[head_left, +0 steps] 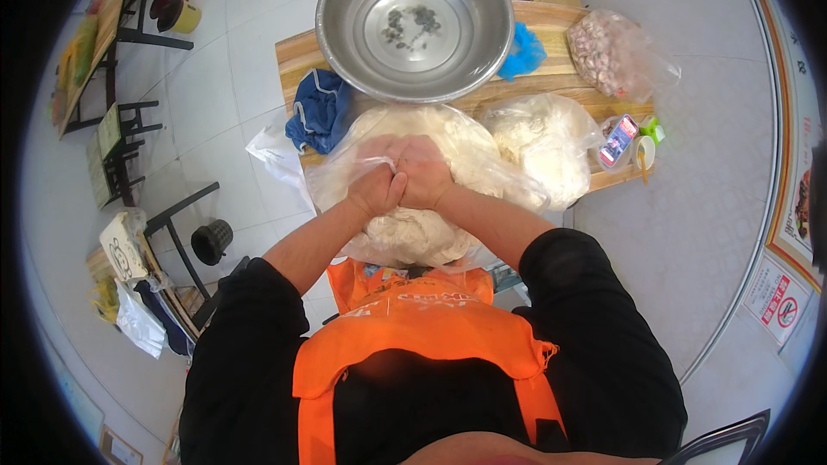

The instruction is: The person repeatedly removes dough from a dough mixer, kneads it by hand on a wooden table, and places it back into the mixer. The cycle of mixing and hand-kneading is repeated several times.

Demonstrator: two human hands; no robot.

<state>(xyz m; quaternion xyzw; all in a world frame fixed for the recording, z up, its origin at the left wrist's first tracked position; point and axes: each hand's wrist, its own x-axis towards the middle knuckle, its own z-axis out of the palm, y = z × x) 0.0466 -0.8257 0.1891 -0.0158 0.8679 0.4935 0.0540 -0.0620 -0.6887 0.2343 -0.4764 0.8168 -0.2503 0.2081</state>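
A large mass of pale dough [413, 232] lies in a clear plastic bag at the near edge of a wooden table [555, 87]. On the dough my left hand [376, 188] and my right hand [423, 171] press together, the fingers of both partly under the bag's film. Which hand is on top is hard to see, and so is whether they grip the film. Just right of this bag sits a second bag of pale dough or flour [555, 158]. Beyond my hands stands a wide steel basin [336, 26] with some dark residue at its bottom.
A blue cloth [321, 110] lies at the left. Blue plastic [522, 51] is beside the basin. At the right are a bag of garlic [604, 55], a phone [618, 141] on a container, and a white cup [644, 152] with a stick. Chairs stand at far left.
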